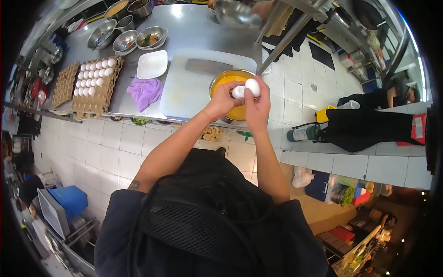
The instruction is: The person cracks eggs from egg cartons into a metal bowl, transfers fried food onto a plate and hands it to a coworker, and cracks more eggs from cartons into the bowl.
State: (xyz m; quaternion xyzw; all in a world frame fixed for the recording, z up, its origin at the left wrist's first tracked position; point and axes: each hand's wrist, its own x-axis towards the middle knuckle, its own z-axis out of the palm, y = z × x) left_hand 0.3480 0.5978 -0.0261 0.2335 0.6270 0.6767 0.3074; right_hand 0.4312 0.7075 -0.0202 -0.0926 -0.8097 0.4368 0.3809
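My left hand (220,101) is closed around a white egg (238,93), partly covered by the fingers. Another white egg (252,86) is pinched upright in my right hand (258,105), against or right beside the first. Both hands are over a metal bowl (212,86) of yellow beaten egg (230,76), which they partly hide. The bowl sits at the right front corner of a white cutting board (177,87). A wide knife blade (207,66) lies across the board behind the bowl.
Left of the board are a white dish (152,64), a purple cloth (145,91) and a carton tray (112,81) of several eggs. Metal bowls (125,41) stand farther back. A metal post (286,38) rises at the right. A person's hand (264,10) and a mixing bowl (236,15) are opposite.
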